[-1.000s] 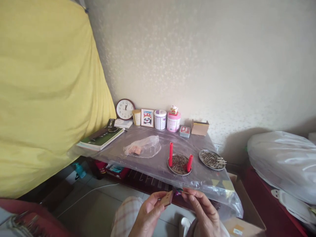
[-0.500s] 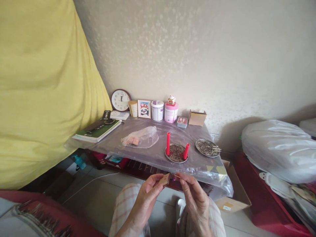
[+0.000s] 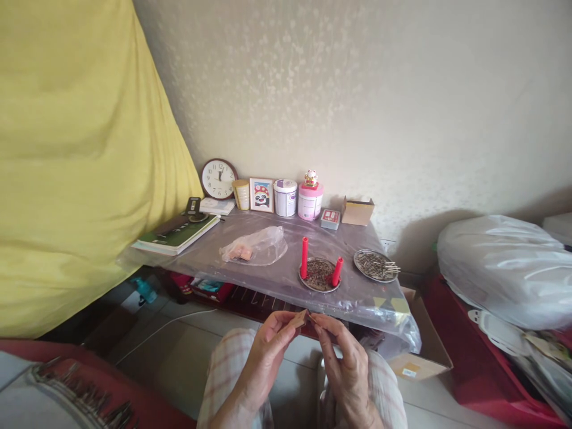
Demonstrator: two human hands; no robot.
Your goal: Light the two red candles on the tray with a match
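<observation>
My left hand point(image 3: 271, 351) is closed around a small brown matchbox point(image 3: 298, 320), its end pointing right. Close against that end, my right hand point(image 3: 342, 357) pinches a thin match, mostly hidden by the fingertips. No flame shows at its tip. Beyond my hands, on the table, two red candles stand on a round metal plate point(image 3: 318, 288): a taller candle point(image 3: 304, 258) at the left and a shorter candle point(image 3: 337, 271), slightly tilted, at the right. A second metal plate point(image 3: 369, 276) to the right carries dark bits and several matchsticks point(image 3: 392, 268).
The plastic-covered table point(image 3: 263, 277) holds a plastic bag point(image 3: 268, 247) with matchbox-like blocks, a book point(image 3: 179, 235), a clock point(image 3: 218, 179), canisters point(image 3: 285, 199) and a small carton point(image 3: 357, 213). A cardboard box point(image 3: 429, 345) and white bag point(image 3: 504, 268) are at right.
My right hand has moved left, bringing the match from a small gap away up to the matchbox end. A small purple glint near the match is gone.
</observation>
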